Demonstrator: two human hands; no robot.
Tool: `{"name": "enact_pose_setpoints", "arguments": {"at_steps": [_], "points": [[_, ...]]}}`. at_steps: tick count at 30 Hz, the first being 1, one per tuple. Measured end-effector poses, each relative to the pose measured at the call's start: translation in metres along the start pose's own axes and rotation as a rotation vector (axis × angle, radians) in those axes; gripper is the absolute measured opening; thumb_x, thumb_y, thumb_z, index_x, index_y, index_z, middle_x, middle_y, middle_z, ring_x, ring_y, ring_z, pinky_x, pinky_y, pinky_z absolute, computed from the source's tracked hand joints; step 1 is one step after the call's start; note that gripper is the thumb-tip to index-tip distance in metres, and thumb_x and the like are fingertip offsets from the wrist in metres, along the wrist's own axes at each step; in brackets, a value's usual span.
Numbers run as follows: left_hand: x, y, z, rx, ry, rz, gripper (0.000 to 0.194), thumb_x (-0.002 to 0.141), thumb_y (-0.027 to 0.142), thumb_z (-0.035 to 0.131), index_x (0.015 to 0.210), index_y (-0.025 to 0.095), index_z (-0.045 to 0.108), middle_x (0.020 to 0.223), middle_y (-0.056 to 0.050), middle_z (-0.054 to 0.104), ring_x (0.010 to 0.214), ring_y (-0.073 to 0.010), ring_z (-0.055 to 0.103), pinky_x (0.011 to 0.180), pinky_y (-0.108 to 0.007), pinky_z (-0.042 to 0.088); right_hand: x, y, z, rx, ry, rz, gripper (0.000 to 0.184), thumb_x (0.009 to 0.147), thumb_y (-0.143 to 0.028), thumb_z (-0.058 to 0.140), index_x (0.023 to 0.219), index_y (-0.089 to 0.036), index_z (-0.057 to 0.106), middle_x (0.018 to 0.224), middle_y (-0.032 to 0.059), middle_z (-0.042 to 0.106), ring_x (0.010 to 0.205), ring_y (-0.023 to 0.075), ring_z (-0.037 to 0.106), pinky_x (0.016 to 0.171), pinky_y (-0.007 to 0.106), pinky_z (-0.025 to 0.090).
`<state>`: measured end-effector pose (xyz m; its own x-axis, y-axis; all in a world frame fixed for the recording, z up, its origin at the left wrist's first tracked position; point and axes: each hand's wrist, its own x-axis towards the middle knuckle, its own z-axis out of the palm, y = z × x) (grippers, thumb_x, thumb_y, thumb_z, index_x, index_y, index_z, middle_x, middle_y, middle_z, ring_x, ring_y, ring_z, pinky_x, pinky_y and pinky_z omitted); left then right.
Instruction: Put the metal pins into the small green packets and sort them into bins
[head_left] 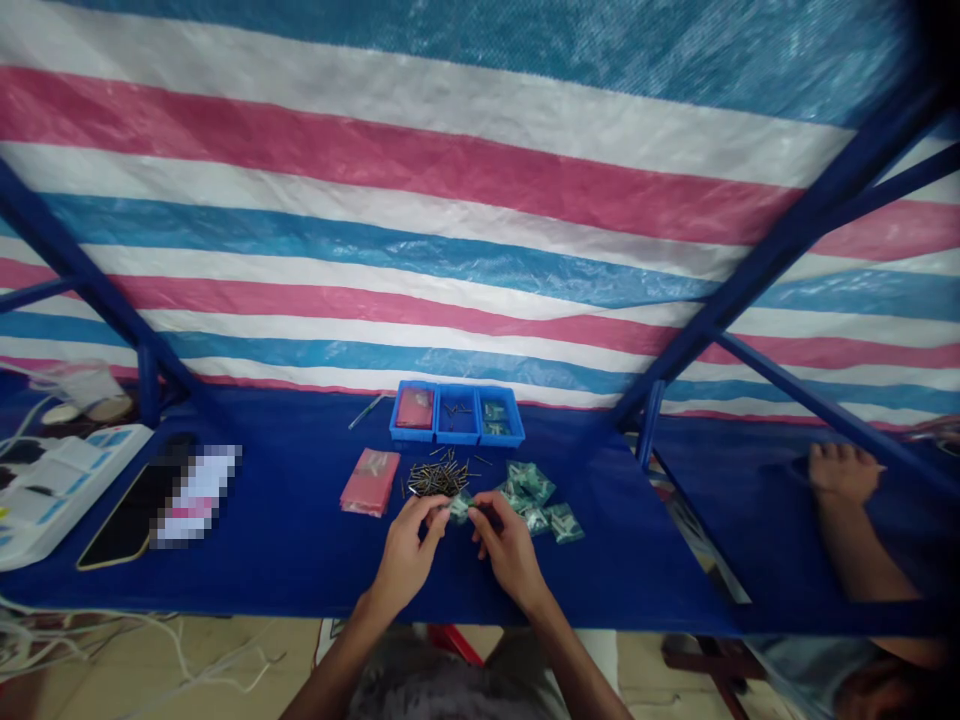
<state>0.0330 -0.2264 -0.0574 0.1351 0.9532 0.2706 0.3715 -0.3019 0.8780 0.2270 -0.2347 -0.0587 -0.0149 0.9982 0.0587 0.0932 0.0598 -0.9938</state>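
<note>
Between my two hands is a small greenish clear plastic bag [459, 508]. My left hand [409, 545] pinches its left side, thumb and fingers together. On the other side my right hand [510, 548] has its fingertips closed at the bag's edge. Just beyond the hands lies a loose pile of thin dark metal pieces [439, 478], like screws or drill bits, too small to tell. Several similar filled bags [529, 482] rest right of it. A stack of pink packets [370, 480] with a small clear item on top sits to the left.
Three joined blue bins [457, 437] stand behind the pile, holding pink packets, metal pieces and green bags. A tool like tweezers [366, 412] lies beside them. A phone [135, 510] and white power strip [67, 500] are left. Blue frame bars slant overhead; another person's hand [846, 472] rests right.
</note>
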Motion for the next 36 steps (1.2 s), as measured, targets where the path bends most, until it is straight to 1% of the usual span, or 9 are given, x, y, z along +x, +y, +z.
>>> {"name": "enact_pose_setpoints", "arguments": {"at_steps": [4,8,13,16,19,22,25,30,36], "points": [[0.000,-0.002,0.001,-0.062,0.035,-0.082,0.033,0.109,0.044,0.052,0.130,0.023,0.067,0.083,-0.001,0.067,0.074,-0.0174,0.065,0.074,-0.028,0.051,0.021,-0.013,-0.009,0.109,0.101,-0.022,0.033,0.095,-0.050,0.071,0.114,-0.027,0.058,0.084,-0.0022,0.060,0.060,0.0143,0.059,0.040,0.021,0.047],[0.001,-0.005,0.002,-0.073,0.053,-0.084,0.033,0.109,0.045,0.052,0.127,0.023,0.068,0.083,-0.001,0.066,0.073,-0.0164,0.064,0.073,-0.027,0.051,0.057,-0.035,-0.025,0.144,0.293,-0.080,0.032,0.095,-0.052,0.071,0.101,-0.023,0.058,0.070,-0.0052,0.057,0.052,0.0120,0.056,0.042,0.020,0.049],[0.001,-0.008,0.003,-0.051,0.061,-0.084,0.033,0.108,0.045,0.052,0.127,0.024,0.068,0.084,-0.001,0.068,0.073,-0.0169,0.064,0.071,-0.027,0.051,0.083,-0.040,-0.039,0.128,0.383,-0.032,0.063,0.089,-0.062,0.072,0.137,-0.028,0.049,0.110,0.0061,0.072,0.061,0.0163,0.069,0.039,0.022,0.050],[0.001,-0.008,0.003,-0.040,0.062,-0.092,0.033,0.108,0.045,0.052,0.126,0.024,0.069,0.084,-0.002,0.069,0.073,-0.0177,0.065,0.071,-0.028,0.051,0.076,-0.026,-0.036,-0.009,0.335,-0.012,0.054,0.093,-0.061,0.065,0.132,-0.024,0.055,0.107,0.0079,0.074,0.060,0.0180,0.070,0.039,0.023,0.045],[0.001,-0.008,0.003,-0.031,0.066,-0.087,0.032,0.109,0.044,0.051,0.124,0.024,0.070,0.087,-0.003,0.070,0.075,-0.0185,0.066,0.074,-0.030,0.053,0.063,-0.014,-0.027,-0.270,0.249,-0.081,0.030,0.102,-0.049,0.056,0.111,-0.022,0.066,0.094,0.0058,0.075,0.060,0.0181,0.067,0.055,0.030,0.054],[0.002,-0.009,0.002,0.007,0.095,-0.049,0.029,0.109,0.041,0.051,0.121,0.025,0.071,0.097,-0.005,0.072,0.082,-0.0203,0.067,0.079,-0.033,0.054,0.052,-0.009,-0.017,-0.627,0.148,-0.277,0.022,0.104,-0.035,0.053,0.113,-0.024,0.070,0.103,0.0082,0.075,0.087,0.0256,0.071,0.084,0.041,0.057],[0.004,-0.008,0.001,0.104,0.146,0.029,0.024,0.108,0.037,0.052,0.115,0.026,0.072,0.108,-0.007,0.072,0.099,-0.0244,0.067,0.090,-0.039,0.054,0.050,-0.007,-0.010,-0.930,0.101,-0.389,0.031,0.103,-0.023,0.053,0.130,-0.025,0.068,0.127,0.0121,0.069,0.111,0.0308,0.064,0.100,0.048,0.049],[0.004,-0.008,0.005,0.333,0.215,0.105,0.021,0.106,0.035,0.058,0.122,0.030,0.070,0.131,-0.009,0.064,0.128,-0.0299,0.058,0.110,-0.052,0.046,0.058,0.002,-0.008,-1.153,0.200,-0.270,0.042,0.105,-0.018,0.048,0.144,-0.022,0.061,0.143,0.0151,0.062,0.118,0.0349,0.057,0.097,0.050,0.046],[0.003,-0.016,0.018,0.585,0.133,0.110,0.053,0.102,0.042,0.063,0.152,0.027,0.051,0.163,-0.013,0.043,0.154,-0.0389,0.035,0.122,-0.064,0.033,0.061,0.006,-0.012,-1.219,0.131,-0.265,0.030,0.106,-0.017,0.048,0.127,-0.023,0.067,0.124,0.0128,0.068,0.109,0.0322,0.057,0.092,0.045,0.042]]}}
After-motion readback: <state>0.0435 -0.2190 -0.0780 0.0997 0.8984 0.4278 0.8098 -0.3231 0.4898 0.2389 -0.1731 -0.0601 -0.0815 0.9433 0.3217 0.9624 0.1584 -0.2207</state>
